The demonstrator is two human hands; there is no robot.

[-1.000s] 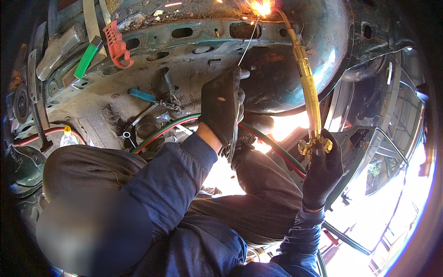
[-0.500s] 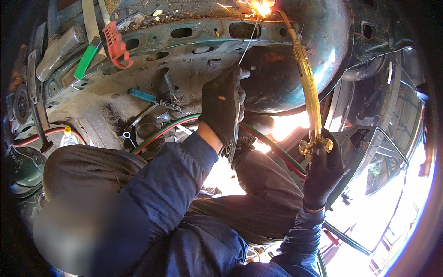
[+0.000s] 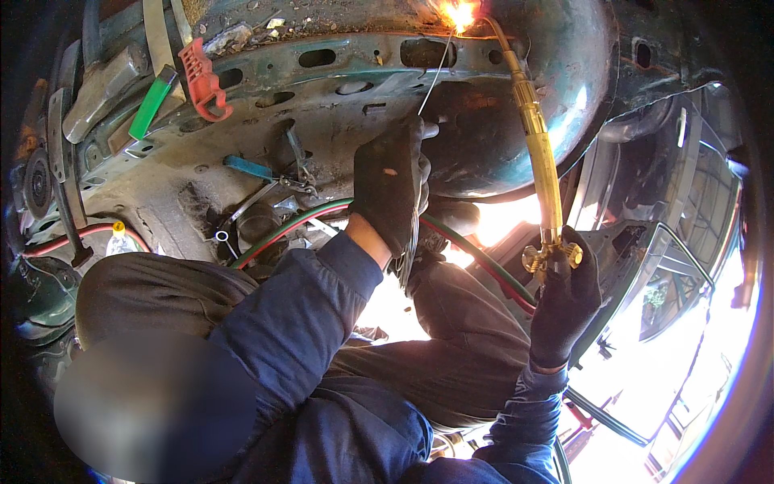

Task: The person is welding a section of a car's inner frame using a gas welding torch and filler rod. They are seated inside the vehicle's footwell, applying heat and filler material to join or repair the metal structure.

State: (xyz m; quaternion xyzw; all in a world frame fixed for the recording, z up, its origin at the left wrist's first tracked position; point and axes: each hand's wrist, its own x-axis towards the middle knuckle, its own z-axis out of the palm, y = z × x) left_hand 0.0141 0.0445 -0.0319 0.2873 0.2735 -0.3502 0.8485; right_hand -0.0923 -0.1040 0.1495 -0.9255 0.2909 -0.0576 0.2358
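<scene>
Your gloved left hand point(image 3: 391, 185) is closed around a thin metal rod point(image 3: 436, 79), which slants upward from the fingers; more thin rods point(image 3: 411, 256) trail below the fist. Your gloved right hand point(image 3: 564, 298) grips the base of a brass torch point(image 3: 542, 157), just beneath its valve knobs point(image 3: 551, 256). The torch stands nearly upright to the right of the rod, its bent nozzle point(image 3: 501, 39) turned toward a bright glow point(image 3: 459, 14) on the dark metal body point(image 3: 516, 113).

Any marking on the torch barrel or on the red plastic piece point(image 3: 201, 77) at upper left is too small to read; the same holds for the green-and-black object point(image 3: 153, 103) beside it and the yellow-capped bottle point(image 3: 119, 242).

Glare hides the rod's tip, so contact with the metal cannot be told. The upper edge crops the heated area. The left fist partly covers the red and green hoses point(image 3: 488, 262), and your right hand obscures their junction with the torch. A blurred oval point(image 3: 153, 407) masks the lower left; strong light washes out the lower right.
</scene>
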